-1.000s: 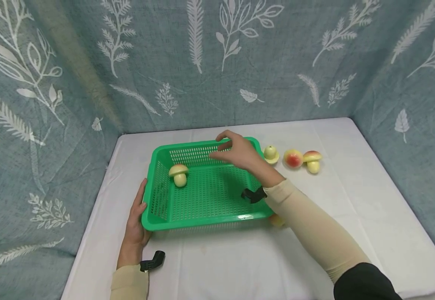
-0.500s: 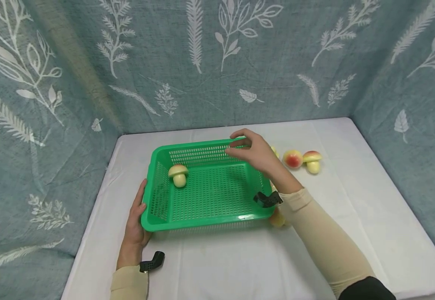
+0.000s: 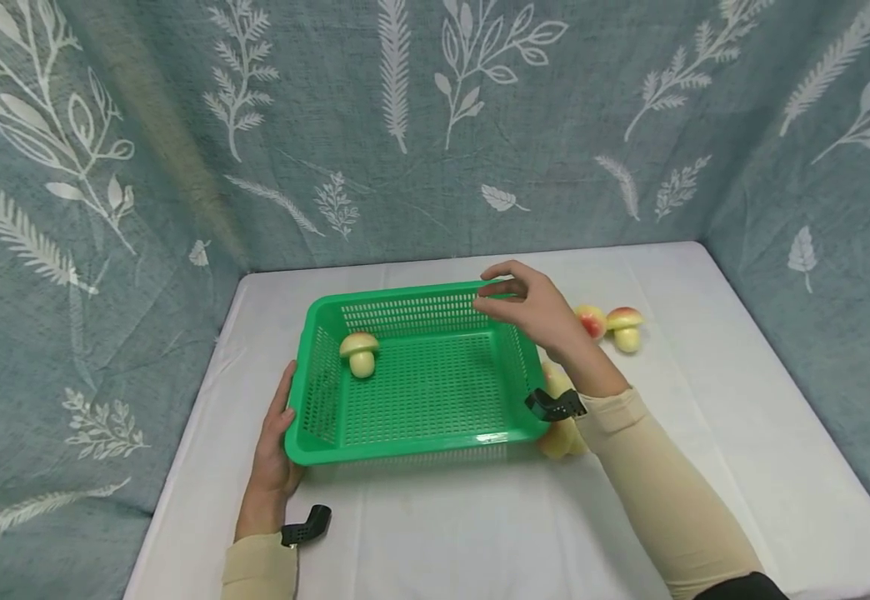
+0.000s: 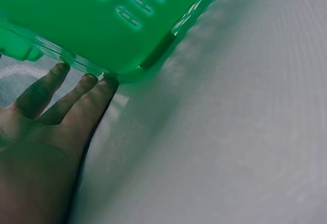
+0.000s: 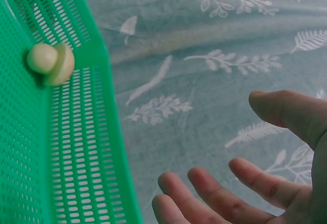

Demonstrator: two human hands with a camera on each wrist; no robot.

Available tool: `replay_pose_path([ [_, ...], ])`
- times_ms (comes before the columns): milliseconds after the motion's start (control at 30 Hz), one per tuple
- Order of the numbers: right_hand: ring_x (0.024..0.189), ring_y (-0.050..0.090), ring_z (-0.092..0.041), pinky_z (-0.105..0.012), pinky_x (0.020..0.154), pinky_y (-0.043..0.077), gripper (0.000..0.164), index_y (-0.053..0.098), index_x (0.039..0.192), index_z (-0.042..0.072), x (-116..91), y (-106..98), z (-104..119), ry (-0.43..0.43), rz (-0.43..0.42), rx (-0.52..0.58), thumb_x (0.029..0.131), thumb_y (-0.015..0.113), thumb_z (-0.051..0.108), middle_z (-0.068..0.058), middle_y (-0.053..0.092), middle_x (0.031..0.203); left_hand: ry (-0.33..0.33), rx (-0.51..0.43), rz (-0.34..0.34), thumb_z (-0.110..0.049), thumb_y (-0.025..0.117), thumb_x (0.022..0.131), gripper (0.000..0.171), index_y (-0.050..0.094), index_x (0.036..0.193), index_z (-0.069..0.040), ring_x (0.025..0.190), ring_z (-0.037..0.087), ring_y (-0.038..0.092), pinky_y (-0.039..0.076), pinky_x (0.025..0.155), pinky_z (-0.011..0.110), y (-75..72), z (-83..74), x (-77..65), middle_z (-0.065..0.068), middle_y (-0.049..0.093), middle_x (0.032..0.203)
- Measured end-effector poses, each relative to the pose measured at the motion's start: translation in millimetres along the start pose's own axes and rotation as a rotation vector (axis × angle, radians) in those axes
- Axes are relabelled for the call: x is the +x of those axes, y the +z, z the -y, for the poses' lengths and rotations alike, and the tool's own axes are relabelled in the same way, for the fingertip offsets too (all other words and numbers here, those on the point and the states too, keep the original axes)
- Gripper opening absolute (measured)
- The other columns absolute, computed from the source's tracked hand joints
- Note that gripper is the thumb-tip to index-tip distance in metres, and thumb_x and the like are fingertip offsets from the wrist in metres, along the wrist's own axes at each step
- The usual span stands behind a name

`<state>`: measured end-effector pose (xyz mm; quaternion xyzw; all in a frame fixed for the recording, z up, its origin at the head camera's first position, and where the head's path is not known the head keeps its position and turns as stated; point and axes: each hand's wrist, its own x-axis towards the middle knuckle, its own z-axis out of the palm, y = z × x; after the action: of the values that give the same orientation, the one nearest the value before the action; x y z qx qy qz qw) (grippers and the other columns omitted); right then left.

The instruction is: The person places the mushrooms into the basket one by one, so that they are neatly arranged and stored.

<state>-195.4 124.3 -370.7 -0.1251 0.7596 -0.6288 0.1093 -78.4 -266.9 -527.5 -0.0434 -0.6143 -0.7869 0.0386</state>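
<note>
A desk [image 3: 435, 533] covered in white cloth bears one rectangular green perforated plastic basket [image 3: 420, 454]. The left hand [image 3: 273, 442] is at its left side, its grip nearly straight, fingertips touching the outer wall. One black device [image 3: 307, 525] is worn at each wrist, two in all. Pale yellow pieces [image 3: 558, 440] lie beside the basket's right side, partly hidden; their exact count cannot be told. Basket contents: one toy-like mushroom [image 3: 361, 354], pale-stemmed with a tan cap, near the left wall. Over the far right corner, the right hand [image 3: 528, 308] has a loosely curved grip, thumb apart, holding nothing. Beyond it lie one rounded yellow-and-red piece [image 3: 591, 322] and, touching it, one red-capped yellow mushroom [image 3: 626, 330].
</note>
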Motion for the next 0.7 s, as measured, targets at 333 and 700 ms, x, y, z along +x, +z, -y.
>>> replay_pose_path([
  [333, 0.127, 0.066, -0.032, -0.054, 0.107, 0.052, 0.053, 0.058, 0.147, 0.003, -10.1, -20.1, -2.1, -0.002, 0.000, -0.062, 0.102, 0.078, 0.023, -0.023, 0.066, 0.141, -0.012, -0.005, -0.006, -0.028, 0.037, 0.106, 0.072, 0.021, 0.176, -0.025, 0.148, 0.018, 0.045, 0.050, 0.108, 0.025, -1.7, 0.7, 3.1, 0.000, 0.029, 0.175],
  [700, 0.133, 0.063, -0.040, -0.059, 0.111, 0.048, 0.050, 0.059, 0.147, 0.004, -20.9, -51.0, -1.6, 0.020, -0.008, -0.138, 0.103, 0.077, 0.023, -0.022, 0.064, 0.145, -0.021, -0.005, 0.002, -0.029, 0.037, 0.106, 0.073, 0.019, 0.176, -0.025, 0.150, 0.017, 0.042, 0.049, 0.109, 0.026, -4.8, 0.2, 4.9, 0.001, 0.026, 0.177],
])
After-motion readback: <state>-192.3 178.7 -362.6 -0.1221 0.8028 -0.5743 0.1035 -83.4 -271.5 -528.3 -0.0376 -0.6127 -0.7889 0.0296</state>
